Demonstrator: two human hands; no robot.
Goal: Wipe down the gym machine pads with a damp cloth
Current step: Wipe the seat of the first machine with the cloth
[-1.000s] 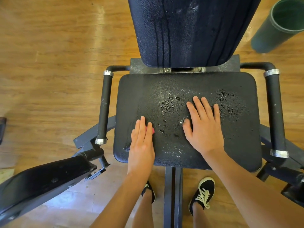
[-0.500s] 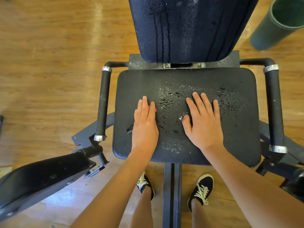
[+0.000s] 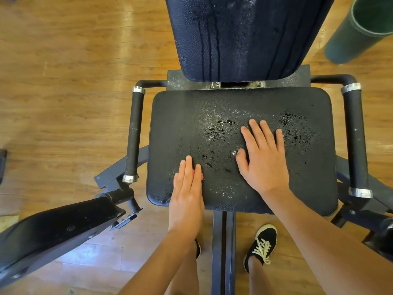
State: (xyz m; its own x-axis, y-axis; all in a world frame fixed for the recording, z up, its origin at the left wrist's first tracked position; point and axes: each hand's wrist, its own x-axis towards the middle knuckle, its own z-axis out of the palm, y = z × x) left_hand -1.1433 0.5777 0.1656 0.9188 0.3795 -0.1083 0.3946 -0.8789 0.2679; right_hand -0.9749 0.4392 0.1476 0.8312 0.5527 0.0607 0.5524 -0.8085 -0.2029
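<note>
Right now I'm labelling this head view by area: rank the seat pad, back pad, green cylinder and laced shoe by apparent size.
1. seat pad, fully in view
2. back pad, cut off by the top edge, so its true rank is unsure
3. green cylinder, also cropped
4. laced shoe, smallest

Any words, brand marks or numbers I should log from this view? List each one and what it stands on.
No text can be read in this view.
Seat pad, back pad, green tube and shoe: no lettering shows.
Shiny bracket under the back pad: possibly a mark, too small to read.
</note>
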